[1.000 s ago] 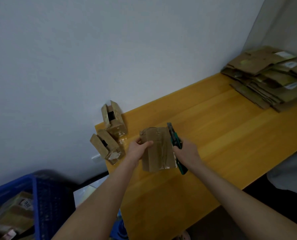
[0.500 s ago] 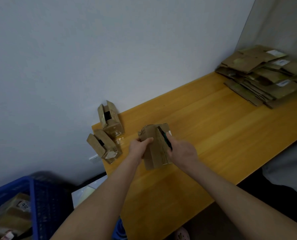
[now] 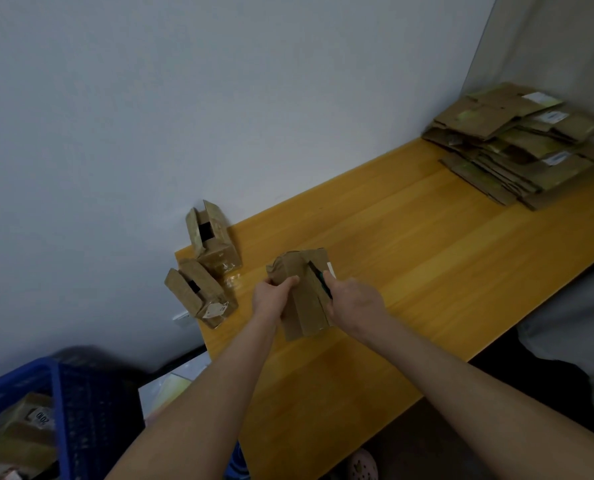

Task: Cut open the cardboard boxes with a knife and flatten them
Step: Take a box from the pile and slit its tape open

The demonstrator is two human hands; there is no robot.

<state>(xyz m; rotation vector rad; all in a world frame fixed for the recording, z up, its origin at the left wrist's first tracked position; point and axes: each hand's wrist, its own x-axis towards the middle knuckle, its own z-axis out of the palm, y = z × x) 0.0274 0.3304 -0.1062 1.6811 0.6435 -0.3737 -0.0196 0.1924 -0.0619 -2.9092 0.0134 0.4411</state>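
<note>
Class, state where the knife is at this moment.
In the head view the knife is gripped in the right hand, lying against the right side of the cardboard box that the left hand holds.

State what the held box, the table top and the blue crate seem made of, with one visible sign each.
The held box looks like brown cardboard, matt, with creased flaps. The table top is wood or wood-look laminate with a slight sheen; yellow-orange grain streaks show, but which one cannot be told. The blue crate is probably moulded plastic, given its uniform colour and perforated walls.
</note>
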